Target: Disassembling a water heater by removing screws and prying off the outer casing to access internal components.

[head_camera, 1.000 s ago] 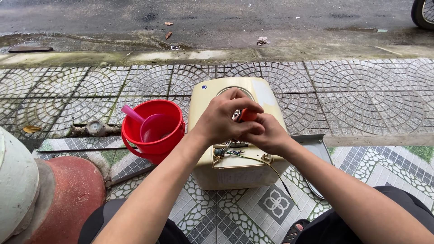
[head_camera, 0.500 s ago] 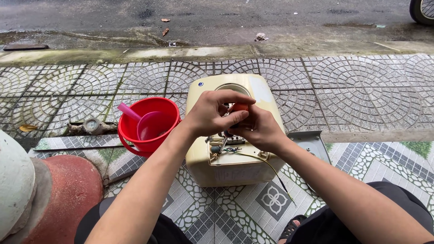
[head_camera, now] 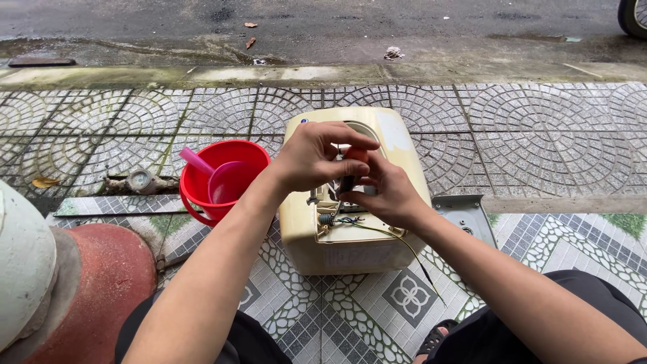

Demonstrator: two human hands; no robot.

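Head view: left hand (head_camera: 311, 160) and right hand (head_camera: 384, 195) are both pinching a small dark part (head_camera: 348, 182) inside the opened cream water heater (head_camera: 354, 195); loose wires (head_camera: 350, 221) risk snagging or tearing.

Cream boxy appliance (head_camera: 350, 246), panel open, wires exposed, on tiles.

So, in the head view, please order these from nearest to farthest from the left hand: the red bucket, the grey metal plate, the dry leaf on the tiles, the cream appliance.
1. Cream appliance: right under the left hand.
2. Red bucket: just left of the hand.
3. Grey plate: to the right, behind the other forearm.
4. Dry leaf: far left on the tiles.
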